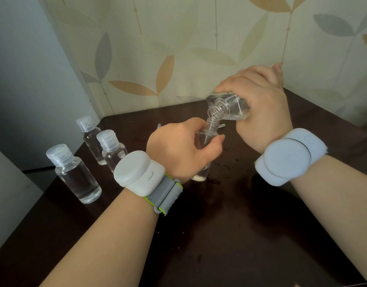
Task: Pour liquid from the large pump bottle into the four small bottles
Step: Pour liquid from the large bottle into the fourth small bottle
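L hand (181, 147), centre of frame: fingers and thumb curled round the open small bottle (205, 141), gripping its body, thumb tip near the shoulder. Bottle stands on the dark table (230, 224), upright or nearly so, neck bare, no cap on. Clear liquid shows at its base below the palm; fill level otherwise hidden by the hand.

R hand (259, 106), centre-right: fingers wrapped over the top of the large bottle (228, 106), thumb side under, gripping it. Large bottle tipped steeply, threaded mouth aimed down-left, right at the small bottle's mouth, touching or just above, can't tell which. Pump head is off; a thin pale tube (159, 125) lies on the table behind the hands, prob. part of the pump, not sure. Little liquid left in the large bottle, pooled at its lower side. No stream clearly visible.

Outward, left of frame: three capped small bottles (75, 172) standing near each other on the table's left edge, flip caps on, each w/ clear liquid, roughly half to two-thirds.

Progress, my read: three done and closed, fourth being filled now. Left: finish pour, cap no. 4, pump back on. Cap for no. 4 not seen.

Wet spots and droplets on the table around the small bottle. Bands w/ grey pods on both wrists.
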`<state>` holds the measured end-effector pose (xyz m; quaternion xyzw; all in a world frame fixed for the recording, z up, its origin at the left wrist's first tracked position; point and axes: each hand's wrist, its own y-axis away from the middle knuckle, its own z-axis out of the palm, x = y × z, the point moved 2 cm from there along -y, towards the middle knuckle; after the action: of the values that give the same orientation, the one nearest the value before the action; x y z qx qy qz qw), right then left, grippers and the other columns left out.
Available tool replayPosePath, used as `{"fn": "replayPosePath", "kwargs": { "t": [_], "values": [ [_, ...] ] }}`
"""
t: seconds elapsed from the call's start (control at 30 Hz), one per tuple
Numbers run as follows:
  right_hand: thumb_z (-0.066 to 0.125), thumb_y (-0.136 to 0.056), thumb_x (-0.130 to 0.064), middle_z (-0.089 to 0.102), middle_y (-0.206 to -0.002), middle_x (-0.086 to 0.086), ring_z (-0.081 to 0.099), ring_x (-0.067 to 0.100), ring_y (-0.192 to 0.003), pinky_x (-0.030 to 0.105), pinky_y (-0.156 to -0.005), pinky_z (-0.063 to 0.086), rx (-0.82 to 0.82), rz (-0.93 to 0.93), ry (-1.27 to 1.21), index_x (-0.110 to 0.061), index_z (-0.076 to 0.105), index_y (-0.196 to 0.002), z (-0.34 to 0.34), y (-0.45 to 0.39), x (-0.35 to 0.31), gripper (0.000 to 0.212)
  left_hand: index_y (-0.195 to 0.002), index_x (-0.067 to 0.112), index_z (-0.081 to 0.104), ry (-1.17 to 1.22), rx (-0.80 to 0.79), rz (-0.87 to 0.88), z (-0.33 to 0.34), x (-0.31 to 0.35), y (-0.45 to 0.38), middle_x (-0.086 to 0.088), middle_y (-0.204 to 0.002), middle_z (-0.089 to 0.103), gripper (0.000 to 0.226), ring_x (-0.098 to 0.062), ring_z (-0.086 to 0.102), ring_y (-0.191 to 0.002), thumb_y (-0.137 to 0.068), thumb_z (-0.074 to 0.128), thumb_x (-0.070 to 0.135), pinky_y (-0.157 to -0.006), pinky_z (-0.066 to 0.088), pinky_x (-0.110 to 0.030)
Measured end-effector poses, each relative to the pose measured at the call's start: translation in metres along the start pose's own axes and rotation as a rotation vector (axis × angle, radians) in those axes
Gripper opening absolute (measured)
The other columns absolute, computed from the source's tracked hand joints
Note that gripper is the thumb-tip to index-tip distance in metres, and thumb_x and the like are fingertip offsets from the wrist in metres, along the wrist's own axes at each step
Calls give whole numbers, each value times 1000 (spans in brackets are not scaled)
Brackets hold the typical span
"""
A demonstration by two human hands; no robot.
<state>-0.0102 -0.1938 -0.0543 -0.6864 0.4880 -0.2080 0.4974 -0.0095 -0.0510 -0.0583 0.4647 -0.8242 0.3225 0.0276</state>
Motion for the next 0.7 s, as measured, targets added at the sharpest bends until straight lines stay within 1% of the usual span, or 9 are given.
{"fn": "replayPosePath", "kwargs": {
  "t": [0.37, 0.53, 0.7],
  "values": [
    [67, -55, 19, 66, -88, 7, 52, 40, -97, 70, -95, 24, -3, -12, 5, -8, 69, -84, 1, 1, -2, 40, -90, 21, 65, -3, -10, 7, 0, 0, -1, 2, -63, 64, 51, -14, 60, -67, -68, 38, 58, -66, 45, -31],
    [65, -54, 20, 66, -88, 8, 52, 41, -97, 68, -99, 19, 11, -3, 13, -8, 69, -84, -2, -1, -1, 41, -91, 21, 65, 0, -8, 4, -1, 1, -1, 1, -65, 65, 52, -16, 60, -68, -68, 38, 58, -67, 46, -32],
    [63, -54, 21, 66, -87, 8, 52, 40, -98, 67, -100, 19, 6, -5, 18, -8, 69, -84, -1, 0, -3, 42, -90, 21, 65, 2, -4, -3, -1, 0, 0, 2, -64, 64, 51, -14, 60, -67, -68, 38, 58, -67, 45, -31]
  ]
}}
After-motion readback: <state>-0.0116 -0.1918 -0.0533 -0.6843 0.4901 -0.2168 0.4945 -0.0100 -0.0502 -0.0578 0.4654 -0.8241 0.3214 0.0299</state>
